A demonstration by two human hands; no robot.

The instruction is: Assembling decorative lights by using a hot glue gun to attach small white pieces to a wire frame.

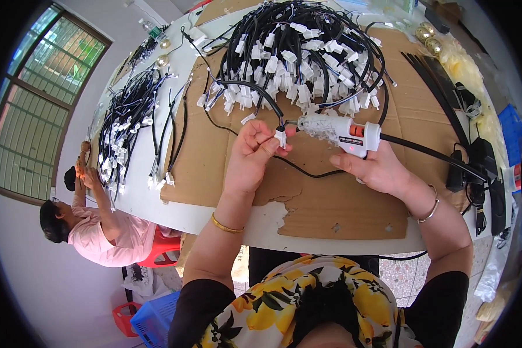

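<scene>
Between the fingertips of my left hand (pixel 252 152) is the white plastic connector (pixel 281 137) at the end of a black cable. My right hand (pixel 380 168) is wrapped round a white hot glue gun (pixel 356 138), whose front is crusted with clear, lumpy glue. Its nozzle points left and sits close to where the cable enters the connector; whether it touches I cannot tell. A small red light glows on the gun's side. Just beyond both hands lies a large heap of black cables (pixel 296 35) with white connectors.
Brown cardboard (pixel 342 214) covers the white table (pixel 214 210) under my hands. More bundled cables (pixel 130 110) lie at the left. A power strip (pixel 497 203) and black adapters stand at the right. A co-worker in a pink top (pixel 107 235) sits at the left edge, handling something orange.
</scene>
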